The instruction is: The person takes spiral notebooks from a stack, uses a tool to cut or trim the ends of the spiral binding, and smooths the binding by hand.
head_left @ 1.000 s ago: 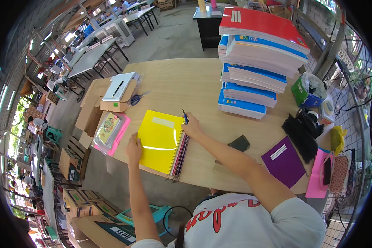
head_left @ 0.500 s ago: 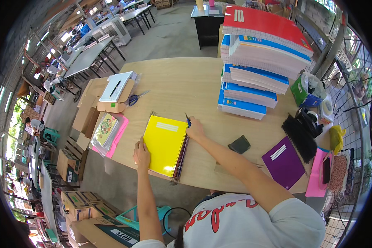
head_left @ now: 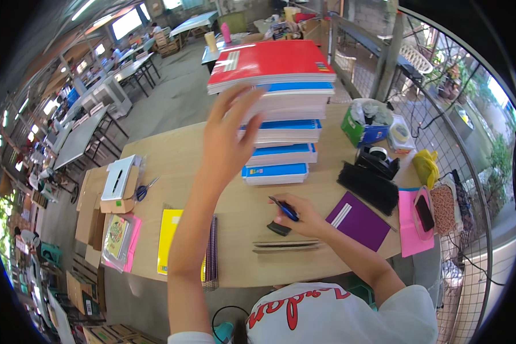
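My left hand point(head_left: 228, 135) is raised with fingers apart in front of the tall stack of notebooks. A red-covered notebook point(head_left: 275, 60) tops that stack, with blue-covered notebooks point(head_left: 281, 172) below. My right hand point(head_left: 301, 217) is closed on a small blue-handled tool point(head_left: 286, 209) with a dark pointed tip; its exact kind is unclear. Beside its fingers lies a small dark flat piece point(head_left: 278, 229); I cannot tell whether they touch it. The yellow spiral notebook point(head_left: 167, 238) lies on the table, partly hidden by my left forearm, with dark coil-bound edges showing under it.
A purple notebook point(head_left: 358, 221) and a black brush-like strip point(head_left: 367, 188) lie at right, near a tape dispenser point(head_left: 378, 161) and a box of plastic bags point(head_left: 368, 123). Scissors point(head_left: 146, 189) and a cardboard-backed white item point(head_left: 120, 178) sit at left. Thin strips point(head_left: 285, 246) lie near the front edge.
My left hand has left the yellow notebook and risen to the stack. My right hand has moved right, away from that notebook, with the blue-handled tool. The view has turned to the right.
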`<action>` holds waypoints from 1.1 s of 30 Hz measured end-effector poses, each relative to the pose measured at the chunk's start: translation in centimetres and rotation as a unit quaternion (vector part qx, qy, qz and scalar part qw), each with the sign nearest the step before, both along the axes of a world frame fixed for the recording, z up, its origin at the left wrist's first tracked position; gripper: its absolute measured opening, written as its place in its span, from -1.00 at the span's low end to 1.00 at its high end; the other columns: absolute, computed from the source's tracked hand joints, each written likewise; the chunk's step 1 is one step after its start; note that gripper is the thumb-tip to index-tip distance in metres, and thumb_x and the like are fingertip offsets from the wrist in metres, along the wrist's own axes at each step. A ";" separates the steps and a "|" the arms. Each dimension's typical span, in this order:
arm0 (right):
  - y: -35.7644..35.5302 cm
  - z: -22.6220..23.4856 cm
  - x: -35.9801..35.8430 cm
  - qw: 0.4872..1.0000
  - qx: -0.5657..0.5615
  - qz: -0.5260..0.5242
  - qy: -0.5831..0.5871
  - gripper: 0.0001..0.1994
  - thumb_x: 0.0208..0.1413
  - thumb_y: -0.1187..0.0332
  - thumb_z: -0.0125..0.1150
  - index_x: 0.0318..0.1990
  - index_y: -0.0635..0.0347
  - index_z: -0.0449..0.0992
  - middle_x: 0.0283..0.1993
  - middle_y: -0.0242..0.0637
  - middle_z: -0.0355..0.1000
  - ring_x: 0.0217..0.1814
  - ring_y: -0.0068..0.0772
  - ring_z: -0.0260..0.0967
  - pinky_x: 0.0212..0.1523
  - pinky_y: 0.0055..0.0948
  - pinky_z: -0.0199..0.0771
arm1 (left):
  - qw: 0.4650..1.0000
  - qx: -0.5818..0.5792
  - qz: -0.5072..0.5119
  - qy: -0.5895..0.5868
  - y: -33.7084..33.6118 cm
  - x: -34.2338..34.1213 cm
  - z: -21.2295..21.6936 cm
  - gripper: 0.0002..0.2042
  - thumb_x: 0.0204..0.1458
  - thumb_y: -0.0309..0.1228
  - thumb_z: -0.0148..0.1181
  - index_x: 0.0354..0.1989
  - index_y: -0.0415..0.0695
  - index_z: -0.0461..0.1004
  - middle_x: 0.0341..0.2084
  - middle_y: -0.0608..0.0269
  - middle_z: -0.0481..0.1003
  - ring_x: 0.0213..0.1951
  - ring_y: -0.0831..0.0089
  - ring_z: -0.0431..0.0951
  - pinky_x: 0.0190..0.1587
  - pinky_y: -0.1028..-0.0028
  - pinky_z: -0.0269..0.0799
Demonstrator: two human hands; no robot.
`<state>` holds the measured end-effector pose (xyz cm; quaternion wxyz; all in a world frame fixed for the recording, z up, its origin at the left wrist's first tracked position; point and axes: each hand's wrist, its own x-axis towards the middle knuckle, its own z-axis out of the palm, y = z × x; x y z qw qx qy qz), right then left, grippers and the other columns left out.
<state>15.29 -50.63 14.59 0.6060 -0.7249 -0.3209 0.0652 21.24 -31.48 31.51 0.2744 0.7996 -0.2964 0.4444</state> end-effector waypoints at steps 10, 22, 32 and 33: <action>-9.8 -1.5 -2.8 0.994 -0.005 -0.111 0.021 -0.57 0.09 0.46 0.35 0.13 0.22 0.43 -0.32 -0.36 0.39 -0.29 -0.57 0.34 -0.19 -0.54 0.38 | 0.839 0.491 -0.087 0.216 -11.8 15.3 10.0 -0.52 -0.23 -0.54 0.42 -0.03 0.07 0.60 -0.11 0.23 0.57 0.00 0.20 0.53 0.05 0.18 0.44; -11.8 -1.3 -1.9 0.996 0.006 -0.086 0.004 -0.54 0.05 0.47 0.37 0.14 0.23 0.44 -0.29 -0.35 0.42 -0.26 -0.54 0.37 -0.17 -0.51 0.40 | 0.850 0.421 -0.109 0.297 -12.0 15.3 10.7 -0.62 -0.21 -0.61 0.40 -0.13 -0.07 0.61 0.00 0.17 0.52 0.06 0.26 0.51 0.07 0.31 0.51; -13.2 -0.8 -0.7 0.993 0.074 -0.087 0.038 -0.56 0.09 0.40 0.36 0.12 0.27 0.39 -0.29 -0.36 0.41 -0.26 -0.54 0.36 -0.18 -0.49 0.41 | 0.869 0.356 -0.079 0.333 -11.3 15.5 10.7 -0.64 -0.13 -0.59 0.38 -0.09 -0.05 0.58 -0.01 0.29 0.53 -0.02 0.27 0.57 0.10 0.27 0.48; -13.3 0.0 -0.2 0.984 0.138 -0.103 0.034 -0.55 0.09 0.34 0.38 0.09 0.28 0.38 -0.29 -0.37 0.40 -0.26 -0.55 0.35 -0.19 -0.50 0.40 | 0.867 0.366 -0.079 0.330 -11.2 15.5 10.7 -0.64 -0.12 -0.59 0.37 -0.09 -0.04 0.58 -0.02 0.30 0.53 -0.01 0.28 0.56 0.10 0.27 0.48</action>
